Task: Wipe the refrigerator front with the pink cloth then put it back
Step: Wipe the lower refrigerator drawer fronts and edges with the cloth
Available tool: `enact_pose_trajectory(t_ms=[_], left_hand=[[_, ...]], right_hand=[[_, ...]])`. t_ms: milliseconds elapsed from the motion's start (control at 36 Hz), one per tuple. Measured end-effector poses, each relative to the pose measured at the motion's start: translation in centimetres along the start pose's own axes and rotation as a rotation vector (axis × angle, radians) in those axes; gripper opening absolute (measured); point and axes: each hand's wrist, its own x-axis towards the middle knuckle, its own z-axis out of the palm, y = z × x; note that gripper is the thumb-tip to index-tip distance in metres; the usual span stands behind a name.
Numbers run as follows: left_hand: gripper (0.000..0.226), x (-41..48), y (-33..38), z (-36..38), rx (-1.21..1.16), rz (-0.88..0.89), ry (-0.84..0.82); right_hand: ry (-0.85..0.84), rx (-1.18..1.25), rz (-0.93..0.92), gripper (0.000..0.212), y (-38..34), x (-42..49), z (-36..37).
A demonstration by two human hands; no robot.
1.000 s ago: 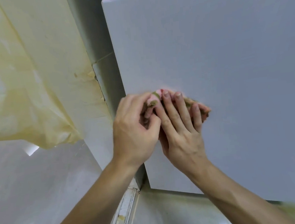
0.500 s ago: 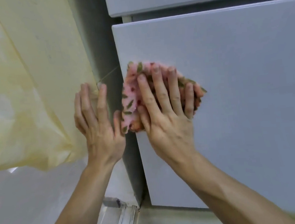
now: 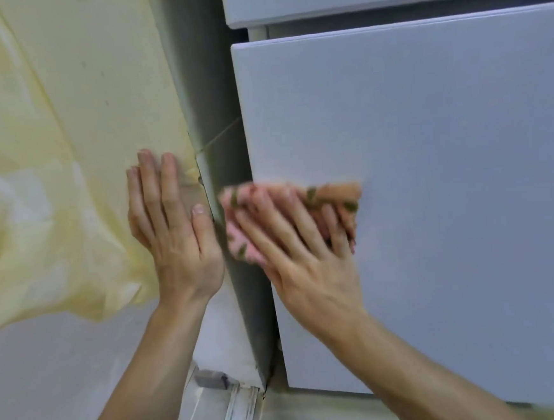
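Two hands appear: the right hand (image 3: 305,250), fingers spread flat, presses the pink cloth (image 3: 269,217) against the refrigerator door (image 3: 431,164) near its left edge. The left hand (image 3: 174,228), fingers straight, rests flat on the yellow sheet (image 3: 49,161) beside it, holding nothing.

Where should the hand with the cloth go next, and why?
Probably sideways to the right across the door. The right hand presses the cloth flat near the door's left edge, so most of the front is yet to be covered. The left hand rests flat on the wall.
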Motion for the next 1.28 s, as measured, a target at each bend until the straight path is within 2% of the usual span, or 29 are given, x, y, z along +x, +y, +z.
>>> enact_pose_trajectory(t_ms=[139, 222, 306, 417, 528, 667, 750, 861, 944, 1083, 1139, 1278], left_hand=[[0.061, -0.2, -0.3, -0.2, 0.008, 0.036, -0.029], [0.068, -0.7, -0.5, -0.2, 0.015, 0.050, -0.055], [0.075, -1.4, -0.8, 0.1, 0.054, 0.070, -0.083], [0.078, -1.7, -0.7, 0.7, 0.095, 0.051, -0.079], [0.079, -1.7, -0.5, 0.8, 0.091, 0.036, -0.077], [0.075, -1.7, -0.2, 0.6, 0.095, 0.040, -0.067], [0.066, -1.6, 0.5, 0.8, 0.084, 0.085, -0.072], [0.059, -1.3, 1.8, 1.3, 0.052, 0.134, -0.054], [0.057, -1.4, 2.6, 1.9, 0.026, 0.145, -0.044], [0.058, -2.6, 3.7, 2.3, -0.006, 0.173, -0.058], [0.060, -3.3, 4.1, 2.3, -0.003, 0.178, -0.078], [0.064, -4.9, 4.9, 2.2, 0.011, 0.200, -0.144]], right_hand=[[-0.297, -0.035, -0.205, 0.085, -0.3, -10.8, 1.5], [-0.378, -0.013, -0.261, 0.085, 0.3, -13.3, 1.3], [-0.410, 0.049, -0.221, 0.089, 0.7, -13.2, 1.0], [-0.335, 0.101, -0.151, 0.094, 1.6, -11.2, 0.4], [-0.125, 0.125, 0.039, 0.090, 3.0, -4.5, -1.2], [0.092, 0.178, 0.299, 0.053, 5.8, 5.2, -4.0], [0.115, 0.119, 0.351, 0.049, 6.4, 7.0, -4.3], [0.134, 0.039, 0.269, 0.051, 6.1, 5.5, -3.5], [0.082, 0.038, 0.157, 0.057, 5.8, 1.6, -2.4], [-0.137, 0.014, -0.103, 0.083, 6.6, -11.4, -0.4], [-0.239, -0.042, -0.191, 0.086, 7.4, -15.5, -0.3], [-0.368, 0.004, -0.206, 0.087, 8.6, -17.5, -1.0]])
